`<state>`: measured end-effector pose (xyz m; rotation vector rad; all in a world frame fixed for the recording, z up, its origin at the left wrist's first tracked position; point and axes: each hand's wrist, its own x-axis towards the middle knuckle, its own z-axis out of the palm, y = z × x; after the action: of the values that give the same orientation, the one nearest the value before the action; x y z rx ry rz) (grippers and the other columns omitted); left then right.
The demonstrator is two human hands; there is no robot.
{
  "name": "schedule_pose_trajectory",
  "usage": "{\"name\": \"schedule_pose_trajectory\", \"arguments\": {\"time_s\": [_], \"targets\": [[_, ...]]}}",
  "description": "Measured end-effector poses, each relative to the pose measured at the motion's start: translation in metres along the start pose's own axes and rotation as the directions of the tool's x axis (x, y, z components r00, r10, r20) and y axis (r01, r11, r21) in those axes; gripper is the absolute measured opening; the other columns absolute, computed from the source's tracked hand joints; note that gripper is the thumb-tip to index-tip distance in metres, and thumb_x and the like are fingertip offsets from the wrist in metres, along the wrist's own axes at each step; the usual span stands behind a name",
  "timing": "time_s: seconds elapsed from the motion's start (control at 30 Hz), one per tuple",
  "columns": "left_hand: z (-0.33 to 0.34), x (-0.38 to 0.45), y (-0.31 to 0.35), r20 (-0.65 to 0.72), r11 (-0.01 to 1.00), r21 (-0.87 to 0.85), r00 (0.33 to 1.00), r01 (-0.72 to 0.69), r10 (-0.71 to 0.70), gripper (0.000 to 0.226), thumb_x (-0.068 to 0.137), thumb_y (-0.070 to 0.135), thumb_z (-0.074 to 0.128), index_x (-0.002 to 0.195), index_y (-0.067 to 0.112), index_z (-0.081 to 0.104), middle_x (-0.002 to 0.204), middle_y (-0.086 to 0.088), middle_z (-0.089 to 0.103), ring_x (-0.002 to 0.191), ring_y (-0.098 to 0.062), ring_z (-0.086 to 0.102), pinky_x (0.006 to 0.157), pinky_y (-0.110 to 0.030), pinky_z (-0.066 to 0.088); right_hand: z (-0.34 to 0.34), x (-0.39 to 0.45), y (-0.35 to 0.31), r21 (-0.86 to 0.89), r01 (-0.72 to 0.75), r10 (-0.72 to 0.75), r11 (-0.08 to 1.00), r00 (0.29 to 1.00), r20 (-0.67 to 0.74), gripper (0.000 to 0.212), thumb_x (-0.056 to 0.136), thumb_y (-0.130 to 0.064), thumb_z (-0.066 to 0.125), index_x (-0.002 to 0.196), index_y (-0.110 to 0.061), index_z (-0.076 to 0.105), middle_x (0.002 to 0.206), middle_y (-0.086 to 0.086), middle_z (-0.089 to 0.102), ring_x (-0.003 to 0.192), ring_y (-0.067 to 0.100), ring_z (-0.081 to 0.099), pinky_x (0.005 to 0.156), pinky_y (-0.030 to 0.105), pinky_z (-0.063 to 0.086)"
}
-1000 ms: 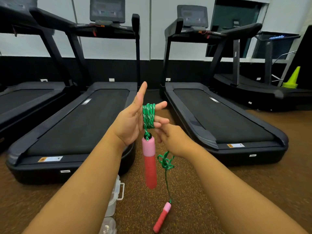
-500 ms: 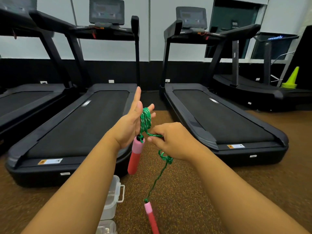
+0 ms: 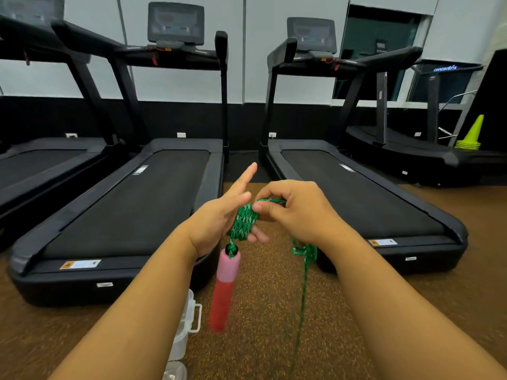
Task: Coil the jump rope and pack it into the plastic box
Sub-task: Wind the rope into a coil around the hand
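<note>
Coiling is the step in hand, and the green jump rope [image 3: 245,222] sits bundled around the fingers of the left hand [image 3: 219,215], which is spread flat with the forefinger pointing up and away. The right hand [image 3: 297,211] is just beside it, thumb and fingers pinched together on the strand, laying a turn over the top of the bundle. Straight below the left palm hangs one pink-and-red foam handle [image 3: 224,290], swinging free and a little blurred. Under the right wrist the loose rope carries a small tangle [image 3: 306,252], then drops in a thin line toward the floor; its far end and the second handle run out of view.

The clear plastic box [image 3: 184,323] stands on the brown floor below the left forearm, partly hidden by it, and I cannot tell whether its lid is on.

My read: a fair length is left to wind. The next move calls for carrying the strand round the left fingers again, and that knotted snarl will need easing through the pinch, or it will make a lump in the coil.

Writing: a lit sign far off beyond the right hand reads something like "concentrix". The labels [image 3: 382,242] on the treadmills [image 3: 356,193] are too small to read.
</note>
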<state>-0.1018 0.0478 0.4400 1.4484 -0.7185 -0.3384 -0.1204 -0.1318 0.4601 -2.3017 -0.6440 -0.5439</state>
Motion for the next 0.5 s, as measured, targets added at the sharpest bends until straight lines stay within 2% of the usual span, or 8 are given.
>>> {"name": "schedule_pose_trajectory", "arguments": {"time_s": [0.1, 0.17, 0.23, 0.33, 0.43, 0.5], "targets": [[0.004, -0.001, 0.005, 0.011, 1.000, 0.004, 1.000, 0.003, -0.004, 0.074, 0.087, 0.018, 0.044, 0.147, 0.052, 0.018, 0.130, -0.024, 0.055, 0.080, -0.037, 0.069, 0.069, -0.032, 0.057, -0.006, 0.000, 0.000, 0.073, -0.067, 0.070, 0.995, 0.997, -0.043, 0.017, 0.082, -0.034, 0.073, 0.081, -0.018, 0.067, 0.064, -0.010, 0.070, 0.060, -0.004, 0.067, 0.059, 0.018, 0.049], [0.004, 0.000, 0.007, 0.021, 1.000, -0.007, 1.000, -0.017, 0.017, 0.078, 0.086, 0.010, 0.045, 0.146, 0.053, 0.022, 0.118, -0.026, 0.061, 0.074, -0.034, 0.070, 0.063, -0.029, 0.057, -0.007, 0.002, 0.006, -0.013, -0.073, 0.073, 0.997, 0.997, -0.033, 0.021, 0.083, -0.043, 0.068, 0.079, -0.022, 0.065, 0.063, -0.009, 0.071, 0.064, -0.001, 0.066, 0.064, 0.026, 0.050], [0.004, 0.001, 0.007, 0.017, 0.999, 0.009, 0.999, -0.032, 0.032, 0.080, 0.086, 0.004, 0.048, 0.146, 0.051, 0.023, 0.105, -0.022, 0.069, 0.068, -0.029, 0.070, 0.058, -0.027, 0.056, -0.007, 0.003, 0.011, -0.023, -0.082, 0.082, 0.996, 0.997, 0.009, 0.018, 0.089, -0.042, 0.060, 0.079, -0.028, 0.065, 0.068, -0.009, 0.068, 0.067, 0.005, 0.061, 0.066, 0.032, 0.049], [0.004, 0.001, 0.009, 0.008, 0.998, 0.015, 0.998, -0.059, 0.059, 0.080, 0.090, -0.002, 0.050, 0.147, 0.047, 0.024, 0.100, -0.018, 0.073, 0.062, -0.022, 0.068, 0.055, -0.025, 0.054, -0.006, 0.003, 0.020, 0.184, -0.128, 0.107, 0.975, 0.987, 0.117, 0.024, 0.098, -0.034, 0.049, 0.081, -0.024, 0.063, 0.072, -0.009, 0.061, 0.067, 0.007, 0.053, 0.066, 0.029, 0.044], [0.005, -0.001, 0.013, 0.021, 0.992, -0.076, 0.995, -0.096, 0.098, 0.078, 0.088, 0.003, 0.054, 0.148, 0.043, 0.026, 0.112, -0.032, 0.066, 0.060, -0.021, 0.068, 0.054, -0.024, 0.053, -0.005, -0.004, 0.027, 0.405, -0.185, 0.112, 0.896, 0.974, 0.198, 0.037, 0.099, -0.040, 0.041, 0.076, -0.019, 0.061, 0.061, -0.010, 0.049, 0.057, 0.005, 0.042, 0.060, 0.024, 0.035], [0.007, -0.001, 0.017, -0.004, 0.982, -0.133, 0.991, -0.135, 0.136, 0.078, 0.086, 0.004, 0.055, 0.148, 0.040, 0.027, 0.116, -0.042, 0.058, 0.060, -0.020, 0.069, 0.053, -0.023, 0.053, -0.004, -0.007, 0.032, 0.507, -0.237, 0.138, 0.829, 0.965, 0.224, 0.046, 0.095, -0.050, 0.039, 0.083, -0.014, 0.066, 0.060, -0.004, 0.047, 0.055, 0.008, 0.038, 0.058, 0.025, 0.034]]}}
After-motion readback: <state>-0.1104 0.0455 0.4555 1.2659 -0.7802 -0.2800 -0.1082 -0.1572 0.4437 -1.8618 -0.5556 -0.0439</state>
